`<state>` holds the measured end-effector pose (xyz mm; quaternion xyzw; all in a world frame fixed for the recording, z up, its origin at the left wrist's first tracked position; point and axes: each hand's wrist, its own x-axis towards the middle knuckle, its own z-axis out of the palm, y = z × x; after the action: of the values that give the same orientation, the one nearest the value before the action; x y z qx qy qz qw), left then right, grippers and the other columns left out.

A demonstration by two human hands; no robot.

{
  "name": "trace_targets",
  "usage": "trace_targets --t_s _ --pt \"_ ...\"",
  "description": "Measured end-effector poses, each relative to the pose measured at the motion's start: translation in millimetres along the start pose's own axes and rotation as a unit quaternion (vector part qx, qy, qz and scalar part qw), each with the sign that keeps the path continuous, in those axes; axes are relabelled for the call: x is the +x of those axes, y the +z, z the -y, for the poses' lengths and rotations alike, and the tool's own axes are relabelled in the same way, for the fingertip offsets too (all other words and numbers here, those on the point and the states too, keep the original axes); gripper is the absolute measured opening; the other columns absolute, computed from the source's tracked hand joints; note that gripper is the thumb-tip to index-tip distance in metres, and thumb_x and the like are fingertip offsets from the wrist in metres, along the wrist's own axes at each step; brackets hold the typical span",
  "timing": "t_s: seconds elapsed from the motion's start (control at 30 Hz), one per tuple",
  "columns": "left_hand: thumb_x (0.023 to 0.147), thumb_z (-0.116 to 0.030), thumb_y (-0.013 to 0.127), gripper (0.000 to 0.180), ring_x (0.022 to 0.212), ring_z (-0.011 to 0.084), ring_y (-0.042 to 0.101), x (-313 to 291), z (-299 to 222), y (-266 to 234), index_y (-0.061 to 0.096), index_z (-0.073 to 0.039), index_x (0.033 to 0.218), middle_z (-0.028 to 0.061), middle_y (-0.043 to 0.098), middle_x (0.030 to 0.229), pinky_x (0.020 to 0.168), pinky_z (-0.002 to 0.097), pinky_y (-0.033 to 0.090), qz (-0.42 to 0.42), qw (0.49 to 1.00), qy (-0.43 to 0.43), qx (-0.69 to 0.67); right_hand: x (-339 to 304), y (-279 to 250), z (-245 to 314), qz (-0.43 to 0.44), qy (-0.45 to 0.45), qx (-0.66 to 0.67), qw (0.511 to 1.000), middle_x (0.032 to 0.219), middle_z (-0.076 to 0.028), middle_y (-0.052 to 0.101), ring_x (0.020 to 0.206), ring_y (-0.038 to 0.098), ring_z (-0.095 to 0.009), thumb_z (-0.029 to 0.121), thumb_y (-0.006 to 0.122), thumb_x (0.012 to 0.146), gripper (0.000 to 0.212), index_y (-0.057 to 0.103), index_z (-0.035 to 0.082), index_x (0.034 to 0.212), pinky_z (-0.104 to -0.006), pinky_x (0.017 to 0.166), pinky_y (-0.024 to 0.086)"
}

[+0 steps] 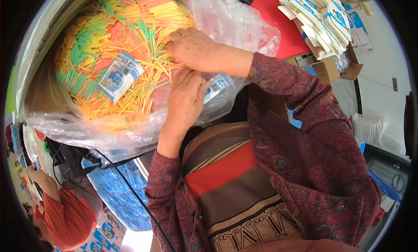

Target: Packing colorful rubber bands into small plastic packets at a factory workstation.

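Observation:
Thin, short coloured sticks (pixel 130 38) in yellow, orange, pink and green fill a large box (pixel 48 84) lined with a clear plastic bag (pixel 93 132). My right hand (pixel 191 47) reaches across to the heap's right side, its fingers curled down against the sticks. Just below it, my left hand (pixel 186 97) has its fingers bent and drawn together near my right wrist. What either hand grips is hidden under the fingers. A white and blue packet (pixel 121 77) lies on top of the sticks. Another such packet (pixel 217 85) rests by the bag's edge, right of my left hand.
Flat white and blue cartons (pixel 320 21) are piled on a red surface (pixel 278 17) at the upper right, above an open cardboard box (pixel 331 71). Blue packets (pixel 119 191) fill a container at lower left, with a black cable across it. A co-worker (pixel 69 217) sits beyond.

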<state>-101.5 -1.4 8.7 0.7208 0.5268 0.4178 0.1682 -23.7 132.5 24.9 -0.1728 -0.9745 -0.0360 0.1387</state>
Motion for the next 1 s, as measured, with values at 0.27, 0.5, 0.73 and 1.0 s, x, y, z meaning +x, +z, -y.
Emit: trace_targets --t_s 0.27,0.5,0.73,1.0 --pt "0.078 -0.005 0.063 0.011 0.105 0.0352 0.054 -1.9 2.4 1.2 0.054 -0.001 0.080 0.0168 0.060 0.094 0.088 0.0433 0.042 -0.019 0.999 0.021 0.016 4.1 3.1 -10.0 0.023 0.009 0.023 0.999 0.090 -0.014 0.062 0.086 0.062 -0.032 0.015 0.058 0.075 0.016 0.063 0.001 0.083 -0.0400 0.076 0.049" --pt "0.080 -0.008 0.065 0.011 0.109 0.0339 0.055 -10.4 5.8 -2.9 0.056 -0.001 0.082 0.0158 0.063 0.100 0.090 0.0415 0.043 -0.028 0.999 -0.008 -0.019 6.9 0.0 -22.6 -0.007 0.032 0.122 0.992 0.085 -0.019 0.063 0.081 0.062 -0.038 0.022 0.058 0.085 0.022 0.058 0.001 0.089 -0.0454 0.071 0.048" --pt "0.082 -0.005 0.066 0.011 0.082 0.0212 0.060 -15.2 2.9 -18.7 0.059 0.000 0.088 0.0095 0.062 0.090 0.073 0.0284 0.047 -0.024 0.981 -0.154 -0.116 12.5 -10.0 -24.0 -0.032 0.124 0.200 0.971 0.082 -0.024 0.062 0.076 0.060 -0.044 0.030 0.053 0.093 0.029 0.053 0.001 0.093 -0.0497 0.065 0.046" --pt "0.089 -0.008 0.063 0.006 0.073 0.0097 0.056 -22.5 8.0 -34.2 0.060 -0.003 0.091 0.0004 0.062 0.086 0.065 0.0220 0.045 -0.150 0.899 -0.251 -0.325 21.8 -14.3 -24.9 -0.138 0.186 0.392 0.890 0.072 -0.007 0.062 0.062 0.059 -0.019 0.026 0.055 0.095 0.028 0.058 0.001 0.108 -0.0346 0.059 0.047"
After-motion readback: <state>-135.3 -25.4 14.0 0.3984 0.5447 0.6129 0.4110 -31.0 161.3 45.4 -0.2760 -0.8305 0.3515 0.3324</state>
